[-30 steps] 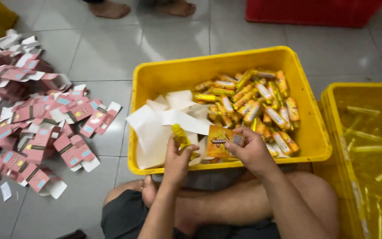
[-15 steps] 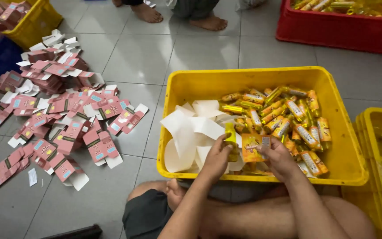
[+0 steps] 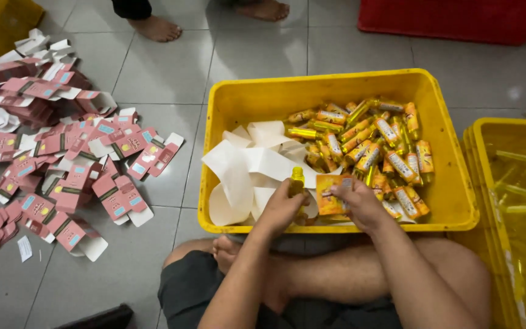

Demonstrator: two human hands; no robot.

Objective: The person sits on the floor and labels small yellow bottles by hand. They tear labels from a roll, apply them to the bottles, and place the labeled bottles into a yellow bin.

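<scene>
While the person sat cross-legged on the tiled floor, the left hand [image 3: 281, 210] was closed around a small yellow bottle [image 3: 298, 183] held upright over the near edge of the yellow crate [image 3: 336, 91], and the right hand [image 3: 360, 204] pinched an orange label [image 3: 330, 195] just beside that bottle — the two seemed close to touching, though the exact contact was hard to make out. Inside the crate, a heap of labelled bottles [image 3: 372, 149] filled the right half, while curled strips of white backing paper [image 3: 245, 167] lay piled on the left. Judging by that heap and the spent paper, a good share of the labelling looked done. To the right stood a second yellow crate [image 3: 488, 131] holding bare-looking yellow bottles, blurred under a shiny cover, so plenty appeared left to do. Flattened pink cartons [image 3: 62, 158] lay scattered on the floor at the left, unfilled. Another person's bare feet [image 3: 156, 27] stood beyond.
</scene>
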